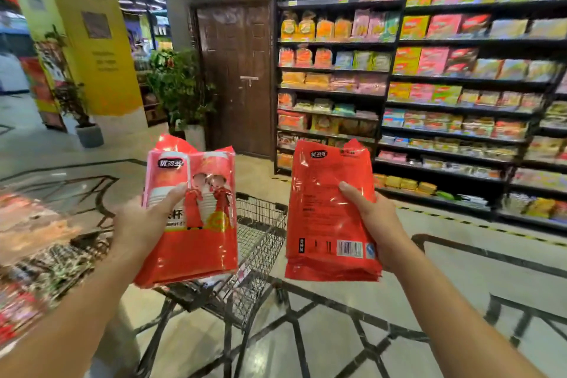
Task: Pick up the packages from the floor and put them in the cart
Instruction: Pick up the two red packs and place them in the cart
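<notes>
Packages: glossy red, upright | left hand [144, 224] grips cup-print package [190, 212] | right hand [374, 218] grips barcode-side package [325, 212]

Shop interior, supermarket or grocery type. Tall black shelving [395, 77] along right wall, tiers packed with rows of bright snack and food packets [441, 24], small price tags on shelf edges. Wire shopping cart [260, 233] standing in aisle. Polished tile floor [460, 255] with dark inlay lines. Yellow pillar [92, 40], potted plants [181, 86], dark wooden door [236, 77] behind.
</notes>
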### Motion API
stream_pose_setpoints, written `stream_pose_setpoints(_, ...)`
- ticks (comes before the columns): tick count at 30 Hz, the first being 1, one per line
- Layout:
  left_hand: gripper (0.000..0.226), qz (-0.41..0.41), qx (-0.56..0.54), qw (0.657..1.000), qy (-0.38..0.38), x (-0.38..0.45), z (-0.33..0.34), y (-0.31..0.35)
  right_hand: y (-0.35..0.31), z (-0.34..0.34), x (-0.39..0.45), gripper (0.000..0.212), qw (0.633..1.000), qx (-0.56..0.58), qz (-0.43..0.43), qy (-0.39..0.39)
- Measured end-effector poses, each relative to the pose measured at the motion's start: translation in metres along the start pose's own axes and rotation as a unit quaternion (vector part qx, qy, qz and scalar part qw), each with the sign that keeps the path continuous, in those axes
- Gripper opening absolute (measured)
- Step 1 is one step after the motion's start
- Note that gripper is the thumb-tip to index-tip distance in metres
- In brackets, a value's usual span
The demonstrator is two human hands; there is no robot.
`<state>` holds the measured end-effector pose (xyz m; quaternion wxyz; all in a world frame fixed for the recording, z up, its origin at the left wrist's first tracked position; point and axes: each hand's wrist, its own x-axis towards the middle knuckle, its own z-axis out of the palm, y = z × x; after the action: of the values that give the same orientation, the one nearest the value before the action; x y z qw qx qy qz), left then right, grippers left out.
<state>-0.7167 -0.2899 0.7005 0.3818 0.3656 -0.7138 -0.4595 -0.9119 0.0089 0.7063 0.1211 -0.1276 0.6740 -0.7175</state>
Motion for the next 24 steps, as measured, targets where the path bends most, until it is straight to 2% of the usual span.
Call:
stream_pose_setpoints(4,0.048,0.002,0.029,0.999,-0.016,0.086,0.045,-0.020,0.012,0.044,0.091,0.035,1.000,-0.016,0.010,-0.025)
stream_pose_setpoints(6,0.042,-0.001,0.042,0.999,-0.018,0.128,0.063,-0.030,0.016,0.066,0.139,0.035,0.999,-0.016,0.018,-0.033)
stream_pose_setpoints(9,0.047,-0.018,0.040,0.999,-0.021,0.187,0.084,-0.045,0.024,0.098,0.210,0.036,0.999,-0.022,0.023,-0.044)
stream_pose_setpoints(13,0.069,-0.035,0.040,0.999,0.003,0.247,0.111,-0.063,0.042,0.136,0.292,0.034,0.996,-0.023,0.039,-0.073)
stream_pose_setpoints(16,0.056,-0.060,0.045,0.997,0.020,0.288,0.133,-0.077,0.061,0.166,0.356,0.026,0.992,-0.026,0.050,-0.114)
stream_pose_setpoints(18,0.056,-0.072,0.057,0.995,0.037,0.314,0.148,-0.096,0.078,0.190,0.400,0.032,0.987,-0.035,0.066,-0.141)
stream_pose_setpoints(21,0.071,-0.083,0.074,0.991,0.069,0.355,0.170,-0.136,0.114,0.230,0.470,0.060,0.978,-0.028,0.075,-0.191)
stream_pose_setpoints(22,0.069,-0.093,0.079,0.989,0.086,0.368,0.177,-0.147,0.125,0.244,0.492,0.068,0.975,-0.037,0.083,-0.205)
stream_pose_setpoints(24,0.052,-0.124,0.080,0.984,0.104,0.390,0.192,-0.161,0.150,0.270,0.538,0.067,0.964,-0.056,0.100,-0.241)
